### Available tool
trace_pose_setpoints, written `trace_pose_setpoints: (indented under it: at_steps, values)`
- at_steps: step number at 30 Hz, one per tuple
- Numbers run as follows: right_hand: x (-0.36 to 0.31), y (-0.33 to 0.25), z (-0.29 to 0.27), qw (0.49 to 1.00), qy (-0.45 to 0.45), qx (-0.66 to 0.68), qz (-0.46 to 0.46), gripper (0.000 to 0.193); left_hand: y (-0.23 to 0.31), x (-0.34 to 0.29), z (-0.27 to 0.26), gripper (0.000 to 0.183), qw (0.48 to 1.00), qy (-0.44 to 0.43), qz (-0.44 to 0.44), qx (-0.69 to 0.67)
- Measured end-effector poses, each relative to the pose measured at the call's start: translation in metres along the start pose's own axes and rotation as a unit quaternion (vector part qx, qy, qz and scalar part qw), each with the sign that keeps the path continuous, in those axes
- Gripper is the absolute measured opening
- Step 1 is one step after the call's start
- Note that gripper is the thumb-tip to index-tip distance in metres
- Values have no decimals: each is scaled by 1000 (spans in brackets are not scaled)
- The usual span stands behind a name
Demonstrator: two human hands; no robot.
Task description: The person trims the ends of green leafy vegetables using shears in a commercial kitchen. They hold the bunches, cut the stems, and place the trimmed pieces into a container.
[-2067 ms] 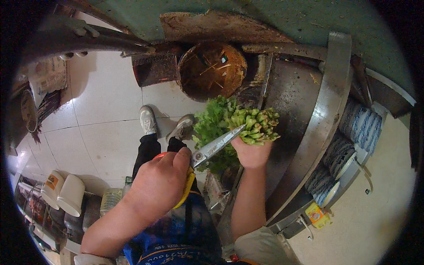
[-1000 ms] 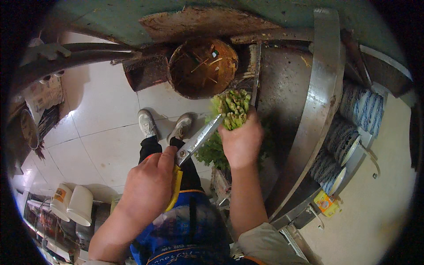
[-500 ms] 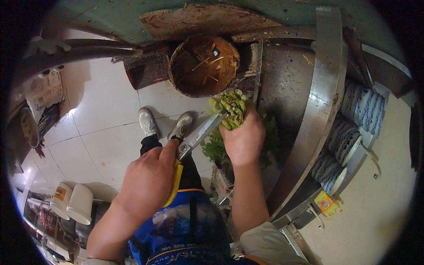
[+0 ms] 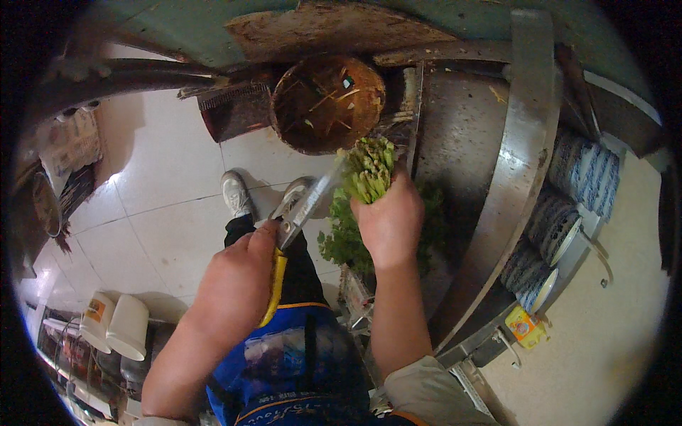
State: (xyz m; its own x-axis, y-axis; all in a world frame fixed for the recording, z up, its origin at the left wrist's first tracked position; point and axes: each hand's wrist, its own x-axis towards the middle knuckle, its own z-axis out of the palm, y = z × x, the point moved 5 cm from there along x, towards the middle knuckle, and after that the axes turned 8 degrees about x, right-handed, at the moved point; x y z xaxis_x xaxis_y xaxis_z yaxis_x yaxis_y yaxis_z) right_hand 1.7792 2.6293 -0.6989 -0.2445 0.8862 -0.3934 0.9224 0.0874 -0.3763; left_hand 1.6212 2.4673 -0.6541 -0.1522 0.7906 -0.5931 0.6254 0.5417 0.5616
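My left hand [image 4: 238,284] is closed around the yellow handles of a pair of scissors [image 4: 307,211]. Their metal blades point up and to the right, with the tips blurred beside the stem ends. My right hand [image 4: 389,226] grips a bunch of leafy greens [image 4: 370,169]. Its pale green cut stems stick up out of the fist, and the dark leaves hang below the hand on both sides. Just beyond the stems stands a round, brown-stained bin [image 4: 327,106], with a few thin sticks and scraps inside.
On the right, a metal rail [image 4: 522,135] runs beside a dirty metal surface [image 4: 458,128]. Stacks of blue-patterned plates [image 4: 586,174] and a yellow packet [image 4: 524,328] lie past it. White buckets [image 4: 128,326] stand lower left. My shoes [image 4: 236,193] are on the tiled floor.
The scissors have drawn slightly back and left, to the side of the stems. The bunch has shifted a little left, its stem ends now more upright. A small light scrap now shows inside the bin.
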Motion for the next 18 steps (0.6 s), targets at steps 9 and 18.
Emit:
trace_pose_setpoints:
  at_steps: [9,18]
  values:
    - [-1,-1,-1,999,2,33,-5,51,10,-4,-2,48,997,-10,49,51]
    - [-3,-4,-1,996,55,37,-55,61,13,-4,-2,45,994,5,72,86]
